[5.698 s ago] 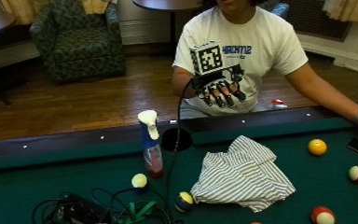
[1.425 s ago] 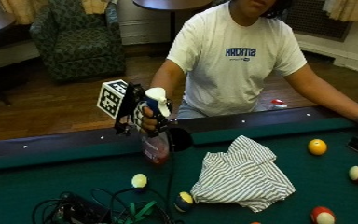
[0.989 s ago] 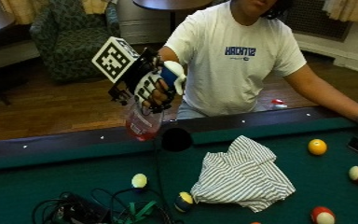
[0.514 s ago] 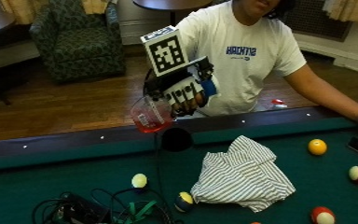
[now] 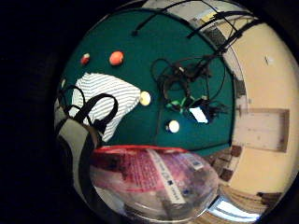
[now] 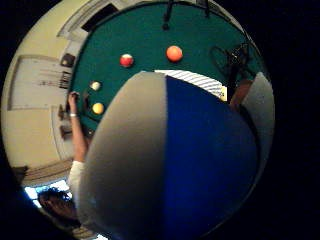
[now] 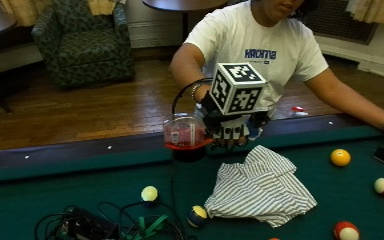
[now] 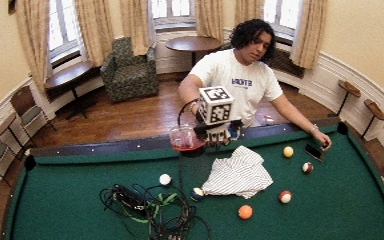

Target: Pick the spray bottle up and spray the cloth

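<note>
The gloved right hand [image 7: 230, 131] grips the spray bottle [image 7: 184, 134], tipped sideways above the pool table's [image 7: 59, 200] far rail. The striped cloth [image 7: 262, 187] lies crumpled just beneath.

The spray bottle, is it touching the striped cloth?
Apart. In the outside view the gloved hand holds the spray bottle above the table, off the cloth.

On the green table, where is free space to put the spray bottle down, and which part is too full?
Bare felt lies along the near rail between the white ball and the table's left end, and between the striped cloth and the yellow ball. The cable tangle and the balls around the cloth crowd the middle. The gloved right hand holds the spray bottle above the rail.
</note>
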